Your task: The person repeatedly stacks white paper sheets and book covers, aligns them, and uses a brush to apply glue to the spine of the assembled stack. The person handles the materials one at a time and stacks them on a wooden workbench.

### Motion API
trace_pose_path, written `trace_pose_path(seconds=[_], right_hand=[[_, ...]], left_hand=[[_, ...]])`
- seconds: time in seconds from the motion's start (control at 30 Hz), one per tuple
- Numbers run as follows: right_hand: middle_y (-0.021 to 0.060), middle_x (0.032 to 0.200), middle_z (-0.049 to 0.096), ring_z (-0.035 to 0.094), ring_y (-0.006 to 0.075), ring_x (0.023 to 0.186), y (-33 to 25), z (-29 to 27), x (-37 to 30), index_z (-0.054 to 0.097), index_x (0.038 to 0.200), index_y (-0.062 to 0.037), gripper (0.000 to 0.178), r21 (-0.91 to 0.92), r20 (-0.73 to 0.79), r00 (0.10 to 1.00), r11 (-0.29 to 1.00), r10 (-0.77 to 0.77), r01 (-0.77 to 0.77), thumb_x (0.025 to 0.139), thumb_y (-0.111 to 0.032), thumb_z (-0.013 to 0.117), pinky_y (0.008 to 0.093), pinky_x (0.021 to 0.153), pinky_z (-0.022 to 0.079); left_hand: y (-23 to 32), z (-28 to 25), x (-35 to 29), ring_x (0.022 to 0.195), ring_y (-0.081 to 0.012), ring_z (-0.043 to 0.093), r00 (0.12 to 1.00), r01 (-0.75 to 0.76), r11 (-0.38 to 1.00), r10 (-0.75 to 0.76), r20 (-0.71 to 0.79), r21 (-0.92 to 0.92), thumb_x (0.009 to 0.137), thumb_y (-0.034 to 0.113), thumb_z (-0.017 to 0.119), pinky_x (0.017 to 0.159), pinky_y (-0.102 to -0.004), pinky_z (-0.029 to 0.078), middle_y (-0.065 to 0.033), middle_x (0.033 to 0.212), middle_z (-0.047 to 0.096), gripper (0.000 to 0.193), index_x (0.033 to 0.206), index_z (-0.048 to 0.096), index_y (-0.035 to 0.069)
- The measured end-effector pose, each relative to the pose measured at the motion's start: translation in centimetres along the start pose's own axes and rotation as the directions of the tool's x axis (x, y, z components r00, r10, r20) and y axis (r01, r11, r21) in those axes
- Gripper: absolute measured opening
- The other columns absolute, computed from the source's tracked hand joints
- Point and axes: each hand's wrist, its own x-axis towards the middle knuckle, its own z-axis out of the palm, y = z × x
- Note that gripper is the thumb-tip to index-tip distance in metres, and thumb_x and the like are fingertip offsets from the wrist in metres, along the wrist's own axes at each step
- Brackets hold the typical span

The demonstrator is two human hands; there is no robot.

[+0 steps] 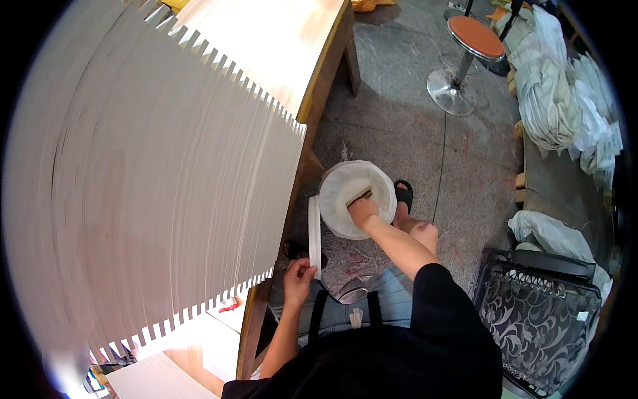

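Observation:
A round white bucket [329, 211] with a translucent plastic liner stands on the floor in front of me, whitish stuff inside it. My right hand [363, 211] reaches down into the bucket, closed round a flat brush [359, 197]; its lower part is hard to make out. Left of the bucket, a narrow white piece [314, 233] stands on edge close against the rim; I cannot tell whether it is a lid seen edge-on or a strip. My left hand [298, 281] pinches its near end between thumb and fingers.
At my left, a workbench [323, 53] bears a big stack of thin pale sheets [166, 173] with staggered edges. An orange stool [475, 36] stands far right. White bags [548, 93] line the right side, and a dark patterned folding chair [541, 319] stands near right.

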Motion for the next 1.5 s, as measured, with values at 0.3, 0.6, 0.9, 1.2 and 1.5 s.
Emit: trace_pose_path(seconds=[0.3, 0.6, 0.9, 1.2, 1.5], right_hand=[[0.0205, 0.088, 0.075, 0.076, 0.0327, 0.08, 10.5, -6.9, -8.3, 0.075, 0.101, 0.0029, 0.028, 0.82, 0.031, 0.997, 0.568, 0.075, -0.068, 0.094, -0.021, 0.062, 0.0463, 0.074, 0.058], [0.0237, 0.11, 0.073, 0.072, 0.0315, 0.105, 7.6, -1.7, -4.2, 0.072, 0.115, 0.0016, 0.031, 0.516, -0.096, 0.995, 0.854, -0.019, 0.066, 0.091, -0.016, 0.064, 0.0451, 0.083, 0.059], [0.019, 0.102, 0.076, 0.075, 0.0292, 0.092, 2.4, 0.5, -2.6, 0.074, 0.102, 0.0027, 0.022, 0.277, 0.056, 0.997, 0.959, 0.05, -0.063, 0.088, -0.009, 0.062, 0.041, 0.071, 0.06], [0.0082, 0.1, 0.072, 0.053, 0.0091, 0.059, 11.1, -3.5, -12.0, 0.061, 0.129, 0.0013, 0.031, 0.947, 0.208, 0.974, -0.232, -0.089, -0.223, 0.105, -0.018, 0.055, 0.0236, 0.046, 0.038], [0.0045, 0.09, 0.065, 0.044, 0.0054, 0.052, 10.7, -0.5, -15.0, 0.061, 0.125, 0.0006, 0.031, 0.861, 0.096, 0.975, -0.474, -0.201, -0.183, 0.11, -0.023, 0.049, 0.0214, 0.045, 0.033]], left_hand=[[-2.7, -0.4, 0.1, 0.078, -0.01, 0.061, 0.998, 0.061, 0.995, -0.059, 0.02, -0.081, 0.094, 0.009, 0.074, 0.07, -0.0264, 0.052, -0.002, 0.095, 0.065, 0.019, 0.11, 0.068, 0.0], [-1.0, -1.1, 1.2, 0.078, -0.0081, 0.059, 0.993, 0.116, 0.985, -0.113, 0.034, -0.128, 0.096, 0.01, 0.072, 0.069, -0.0255, 0.05, -0.0002, 0.092, 0.067, 0.018, 0.112, 0.069, 0.001], [0.1, -1.0, 0.6, 0.078, -0.0073, 0.06, 0.988, 0.145, 0.986, -0.14, 0.067, -0.08, 0.095, 0.012, 0.074, 0.068, -0.0248, 0.05, 0.0004, 0.091, 0.067, 0.019, 0.111, 0.069, 0.002], [-2.6, 0.1, 1.5, 0.073, -0.0065, 0.059, 0.986, 0.166, 0.962, -0.156, 0.061, -0.216, 0.093, 0.009, 0.076, 0.061, -0.0239, 0.051, 0.0003, 0.091, 0.066, 0.019, 0.11, 0.068, 0.004], [-1.4, -0.4, 1.9, 0.072, -0.0052, 0.058, 0.988, 0.154, 0.955, -0.15, 0.037, -0.254, 0.096, 0.012, 0.073, 0.063, -0.0229, 0.048, 0.0026, 0.089, 0.066, 0.018, 0.111, 0.067, 0.005]])
